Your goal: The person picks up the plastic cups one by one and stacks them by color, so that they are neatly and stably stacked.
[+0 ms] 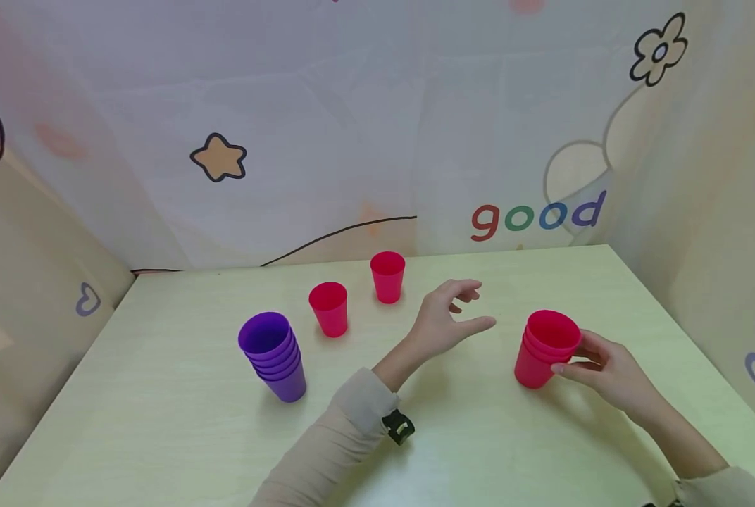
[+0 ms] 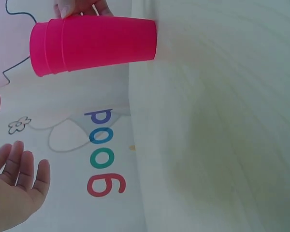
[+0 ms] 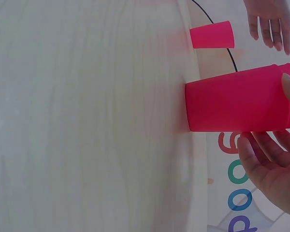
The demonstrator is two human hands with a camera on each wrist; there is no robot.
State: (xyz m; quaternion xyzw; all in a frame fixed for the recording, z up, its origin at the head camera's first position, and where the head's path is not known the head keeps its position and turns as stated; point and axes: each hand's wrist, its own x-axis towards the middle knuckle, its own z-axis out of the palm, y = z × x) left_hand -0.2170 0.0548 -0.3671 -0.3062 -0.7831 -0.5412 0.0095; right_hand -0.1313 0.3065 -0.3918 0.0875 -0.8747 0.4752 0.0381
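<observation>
On the right side of the table stands a small stack of nested pink-red cups (image 1: 536,366), upright with the mouth up. My right hand (image 1: 610,373) grips it from the right near the rims, and in the right wrist view the thumb and fingers (image 3: 261,169) lie on opposite sides of the stack (image 3: 237,101). Left of the stack, my left hand (image 1: 441,324) hovers above the table with thumb and fingers spread apart and nothing between them. In the left wrist view, that hand (image 2: 14,193) is partly cut off by the frame edge.
Two single pink-red cups, one nearer (image 1: 329,311) and one farther back (image 1: 388,279), stand upright beyond my left forearm. A stack of several purple cups (image 1: 282,366) stands to the left. A printed cloth (image 1: 327,141) hangs behind the pale table (image 1: 162,422).
</observation>
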